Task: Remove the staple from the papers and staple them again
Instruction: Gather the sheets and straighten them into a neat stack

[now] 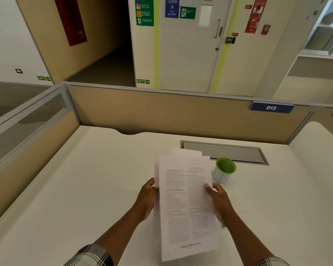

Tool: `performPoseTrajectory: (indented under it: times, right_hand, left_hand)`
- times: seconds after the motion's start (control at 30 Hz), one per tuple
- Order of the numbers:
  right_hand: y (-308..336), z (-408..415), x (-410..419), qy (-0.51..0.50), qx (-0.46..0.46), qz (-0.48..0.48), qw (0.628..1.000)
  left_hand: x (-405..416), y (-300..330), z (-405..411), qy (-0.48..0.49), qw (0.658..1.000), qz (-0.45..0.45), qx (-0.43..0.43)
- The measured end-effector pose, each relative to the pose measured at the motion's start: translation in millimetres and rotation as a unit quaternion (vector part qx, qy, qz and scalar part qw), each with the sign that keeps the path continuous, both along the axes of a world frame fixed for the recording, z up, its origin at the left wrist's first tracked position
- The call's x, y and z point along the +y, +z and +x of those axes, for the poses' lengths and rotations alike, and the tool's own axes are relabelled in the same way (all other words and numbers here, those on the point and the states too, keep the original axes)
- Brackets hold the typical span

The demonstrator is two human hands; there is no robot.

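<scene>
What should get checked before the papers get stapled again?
1. Both hands hold the papers: ok, left hand at the left edge, right hand at the right edge.
2. Sheets lined up: not ok, top edges are fanned apart.
3. Old staple out: cannot tell, no staple shows.
4. Stapler within reach: cannot tell, none is in view.
5. Room on the desk to square the stack: ok.
6. Cup away from the papers: ok, it stands to the right, apart.

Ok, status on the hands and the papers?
Left hand and right hand both gripping papers above desk. Sheets fanned. Green cup beside, no stapler seen.
</scene>
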State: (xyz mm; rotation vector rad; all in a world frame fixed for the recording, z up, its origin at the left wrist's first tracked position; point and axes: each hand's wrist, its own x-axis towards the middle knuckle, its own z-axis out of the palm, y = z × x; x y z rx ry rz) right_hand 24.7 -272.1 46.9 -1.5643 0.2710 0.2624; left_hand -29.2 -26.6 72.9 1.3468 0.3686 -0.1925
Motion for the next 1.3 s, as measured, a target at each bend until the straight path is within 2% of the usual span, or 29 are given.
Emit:
performPoseTrajectory:
  times: [0.2,0.37,0.47,0.67,0.8,0.97,1.3]
  right_hand:
    - [5.2,0.4,14.8,-0.017,-0.041,-0.078,0.996]
    - [18.0,0.2,25.5,-0.004,-0.121,-0.116,0.986]
    - [22.2,2.4,26.3,-0.007,-0.146,-0.108,0.983]
    - [33.9,4.4,25.7,0.044,-0.172,-0.127,0.976]
    - [34.7,0.9,31.5,0.046,-0.194,-0.136,0.971]
    - [30.2,-6.5,41.7,0.050,-0.211,-0.133,0.967]
    - [23.8,-7.8,47.1,0.057,-0.220,-0.169,0.959]
  left_hand:
    - [-5.4,-1.4,-0.2,0.082,0.995,0.048,0.022]
    - [-0.6,-1.4,5.6,0.119,0.968,0.222,-0.024]
    - [2.5,7.6,7.5,0.138,0.950,0.273,-0.067]
    - [11.0,19.6,4.6,0.119,0.939,0.300,-0.121]
    - [9.5,17.7,1.4,0.156,0.922,0.315,-0.166]
    - [6.2,12.4,0.4,0.156,0.918,0.315,-0.183]
    - [2.8,13.8,1.6,0.183,0.934,0.249,-0.181]
